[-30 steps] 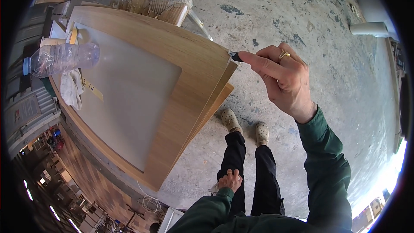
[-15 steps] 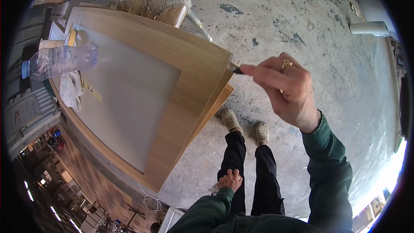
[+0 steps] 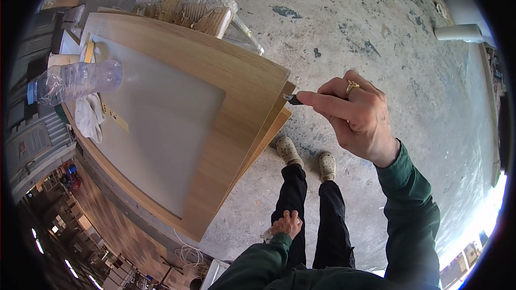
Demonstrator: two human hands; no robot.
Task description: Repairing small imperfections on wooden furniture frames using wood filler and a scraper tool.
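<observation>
Head view: right hand [image 3: 357, 118] pinched shut on a small dark piece [image 3: 294, 100], which sits at the right edge of the stacked panels [image 3: 177, 118], contact unclear. Left hand [image 3: 287, 224] near, curled over one leg [image 3: 291, 193], well apart from the right; can't tell if it grips anything. Bottle [image 3: 80, 80] and white rag [image 3: 87, 118] toward the panels' left end, padded support [image 3: 188, 11] on the far side
</observation>
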